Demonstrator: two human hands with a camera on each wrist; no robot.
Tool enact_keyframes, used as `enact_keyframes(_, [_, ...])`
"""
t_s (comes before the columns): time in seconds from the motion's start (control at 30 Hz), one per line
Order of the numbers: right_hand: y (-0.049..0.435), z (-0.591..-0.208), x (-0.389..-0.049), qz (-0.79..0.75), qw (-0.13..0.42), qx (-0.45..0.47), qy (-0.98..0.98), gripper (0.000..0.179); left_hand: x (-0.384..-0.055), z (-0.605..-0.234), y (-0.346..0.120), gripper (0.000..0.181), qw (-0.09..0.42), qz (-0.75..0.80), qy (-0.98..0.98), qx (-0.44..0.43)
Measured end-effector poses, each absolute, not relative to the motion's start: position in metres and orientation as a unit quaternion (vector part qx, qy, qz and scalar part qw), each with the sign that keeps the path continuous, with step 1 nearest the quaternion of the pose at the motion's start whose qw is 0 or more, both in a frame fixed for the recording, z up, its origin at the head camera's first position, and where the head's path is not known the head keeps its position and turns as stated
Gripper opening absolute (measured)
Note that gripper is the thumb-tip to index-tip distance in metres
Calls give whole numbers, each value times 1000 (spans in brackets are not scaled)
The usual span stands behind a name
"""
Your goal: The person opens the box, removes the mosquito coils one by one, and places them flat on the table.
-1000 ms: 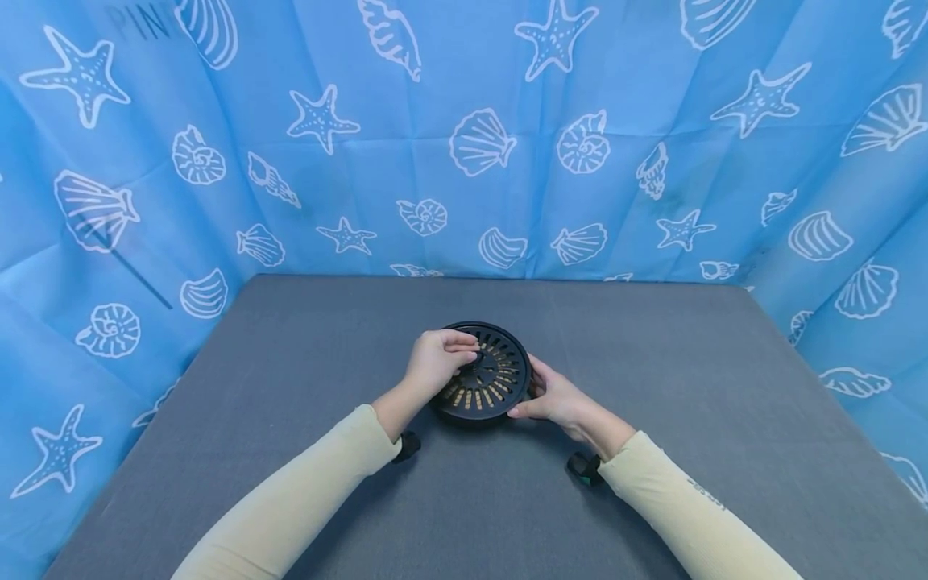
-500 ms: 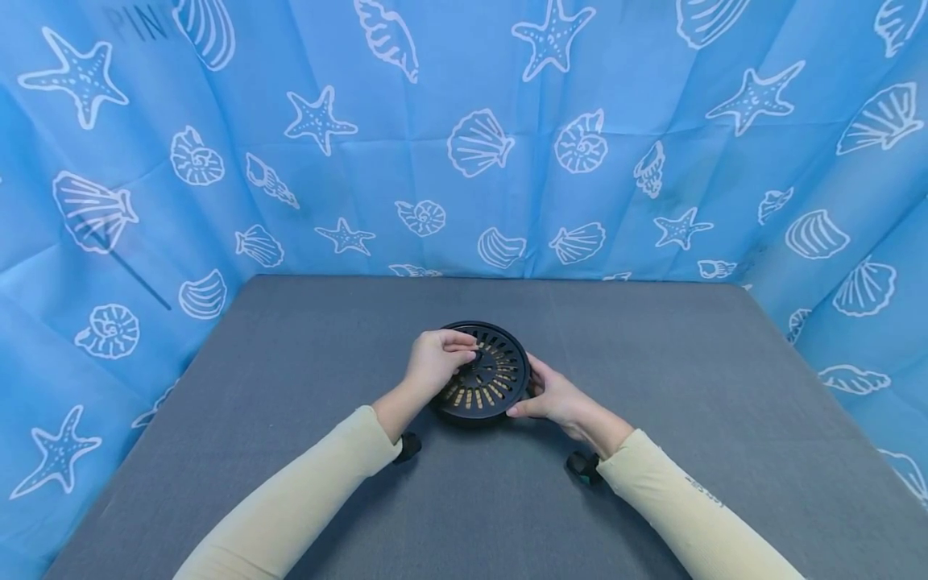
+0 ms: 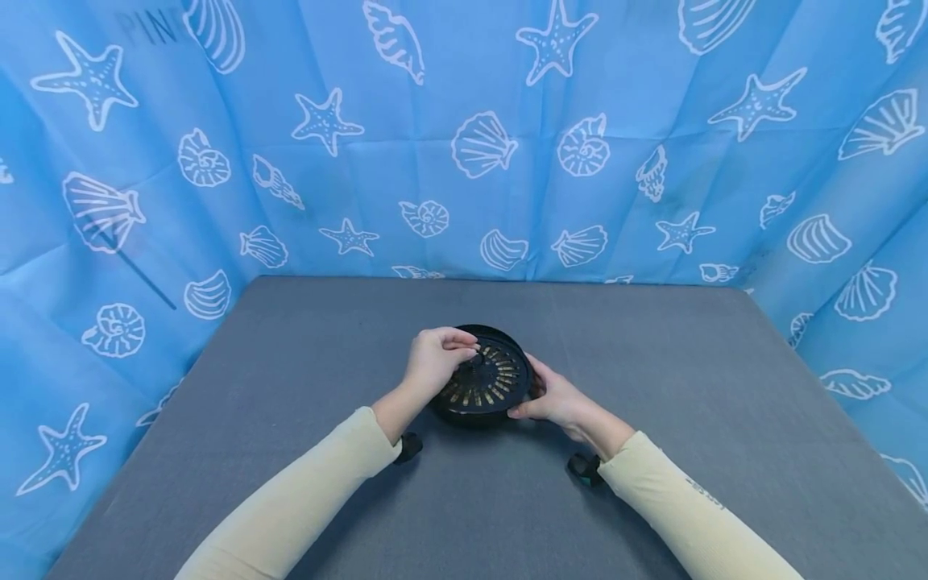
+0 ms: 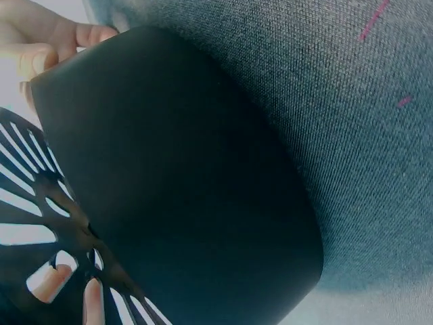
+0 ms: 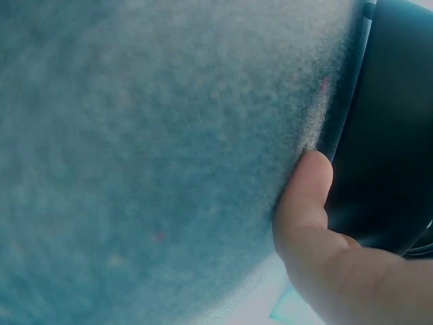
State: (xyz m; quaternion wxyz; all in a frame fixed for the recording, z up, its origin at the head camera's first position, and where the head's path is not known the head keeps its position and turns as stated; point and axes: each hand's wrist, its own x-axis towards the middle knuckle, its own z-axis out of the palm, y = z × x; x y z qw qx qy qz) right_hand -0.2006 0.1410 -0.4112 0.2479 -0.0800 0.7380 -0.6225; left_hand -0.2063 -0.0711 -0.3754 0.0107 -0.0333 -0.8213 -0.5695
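Note:
A round black container (image 3: pixel 473 420) stands on the table in the head view, topped by a black slotted lid (image 3: pixel 500 380). Pale tan colour shows through the lid's slots; what lies inside cannot be told. My left hand (image 3: pixel 435 358) pinches the middle of the lid, probably a small knob there. The lid sits slightly tilted, its far edge apart from the container's rim. Around the container's right side, my right hand (image 3: pixel 554 399) grips the wall, thumb at the front. In the left wrist view, the slotted lid (image 4: pixel 71 227) leans against the container's smooth dark wall (image 4: pixel 183 169).
Grey cloth covers the table (image 3: pixel 652 362) on all sides of the container. A blue curtain (image 3: pixel 464 72) with white shells and starfish hangs behind and at both sides. Small black devices (image 3: pixel 583 469) sit under both wrists.
The lid has come up a little and shifted under my left hand, so the container's far rim now shows behind it. My right hand keeps its place on the wall.

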Motion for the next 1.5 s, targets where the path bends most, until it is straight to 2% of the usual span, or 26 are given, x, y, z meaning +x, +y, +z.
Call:
enact_keyframes(0.3, [141, -411, -200, -617, 258, -85, 738, 100, -199, -363, -85, 15, 38, -601, -798, -16])
enact_keyframes(0.7, [140, -410, -193, -599, 244, -88, 758, 107, -188, -357, -119, 17, 93, -591, -801, -21])
enact_keyframes(1.2, [137, -406, -191, -532, 196, -114, 816, 113, -172, -364, -172, 19, 124, -579, -805, 43])
enact_keyframes(1.5, [137, -405, -192, -534, 202, -103, 815, 111, -164, -369, -204, 22, 141, -557, -815, 74])
